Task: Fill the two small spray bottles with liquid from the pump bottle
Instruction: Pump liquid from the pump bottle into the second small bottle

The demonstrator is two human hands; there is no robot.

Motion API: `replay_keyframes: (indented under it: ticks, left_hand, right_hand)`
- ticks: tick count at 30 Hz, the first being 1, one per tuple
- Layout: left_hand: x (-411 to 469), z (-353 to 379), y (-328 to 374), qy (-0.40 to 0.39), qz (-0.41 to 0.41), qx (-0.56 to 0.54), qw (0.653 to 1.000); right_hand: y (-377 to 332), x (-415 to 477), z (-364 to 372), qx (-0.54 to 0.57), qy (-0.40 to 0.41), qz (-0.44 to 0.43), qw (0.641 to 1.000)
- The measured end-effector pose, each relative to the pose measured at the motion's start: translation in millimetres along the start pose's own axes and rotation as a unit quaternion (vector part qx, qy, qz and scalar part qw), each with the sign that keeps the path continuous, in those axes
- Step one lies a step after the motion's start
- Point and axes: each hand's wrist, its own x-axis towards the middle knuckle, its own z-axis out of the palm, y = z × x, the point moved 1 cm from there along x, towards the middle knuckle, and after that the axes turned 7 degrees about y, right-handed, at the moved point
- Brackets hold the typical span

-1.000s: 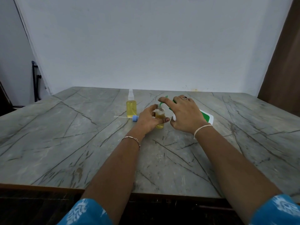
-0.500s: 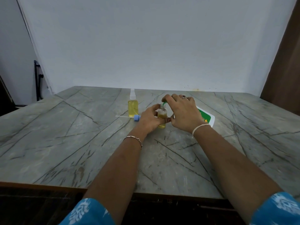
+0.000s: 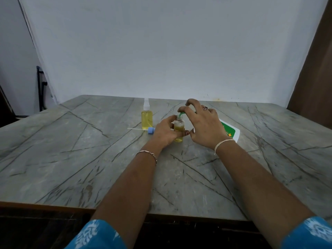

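Near edge of the table: two blue sleeves with a white pattern [image 3: 95,236] frame the bottom of the view, and both forearms reach forward over the grey veined stone-look table [image 3: 71,159].
Left wrist: a thin chain bracelet [image 3: 149,155].
Right wrist: a pale cord band [image 3: 222,143].
Left hand [image 3: 164,133]: fingers and thumb are wrapped round the lower half of the small clear uncapped bottle [image 3: 179,125].
Small clear uncapped bottle: stands upright mid-table between the two hands, partly filled with yellow liquid.
Right hand [image 3: 203,126]: fingers are curled over the head of the white pump bottle with a green label [image 3: 230,132], and one finger wears a ring [image 3: 205,108].
Green pump spout [image 3: 180,114]: its tip sits at the open mouth of the uncapped bottle.
White pump bottle: leans over, with its base out to the right of the hand.
Blue spray cap with a white dip tube [image 3: 151,130]: lies on its side just left of the left hand.
Small capped spray bottle [image 3: 147,117]: upright just behind the blue cap, full of yellow liquid, with a white sprayer on top.
Far side: a plain pale wall [image 3: 161,51].
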Motion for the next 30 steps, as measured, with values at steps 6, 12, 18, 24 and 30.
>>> replay_keyframes:
  ticks: [6, 12, 18, 24, 30]
  left_hand:
    - [0.7, -0.2, 0.4, 0.001, 0.011, -0.001, 1.0]
    - [2.0, 0.0, -1.6, -0.001, 0.013, -0.005, 1.0]
    - [5.1, 1.7, -4.8, 0.0, 0.002, -0.004, 1.0]
    - [6.3, 1.4, -6.6, -0.005, 0.002, -0.004, 1.0]
    - [7.9, 1.8, -7.4, -0.005, 0.004, 0.003, 1.0]
  right_hand:
    - [-2.1, 1.7, 0.3, 0.011, 0.021, -0.004, 1.0]
    - [-3.3, 4.4, 0.8, 0.041, 0.025, 0.008, 0.999]
    - [-0.5, 0.7, 2.8, 0.03, 0.024, -0.003, 0.999]
    - [0.4, -0.4, 1.8, 0.032, 0.018, 0.0, 0.999]
    - [-4.1, 3.6, 1.2, 0.033, 0.014, 0.014, 0.999]
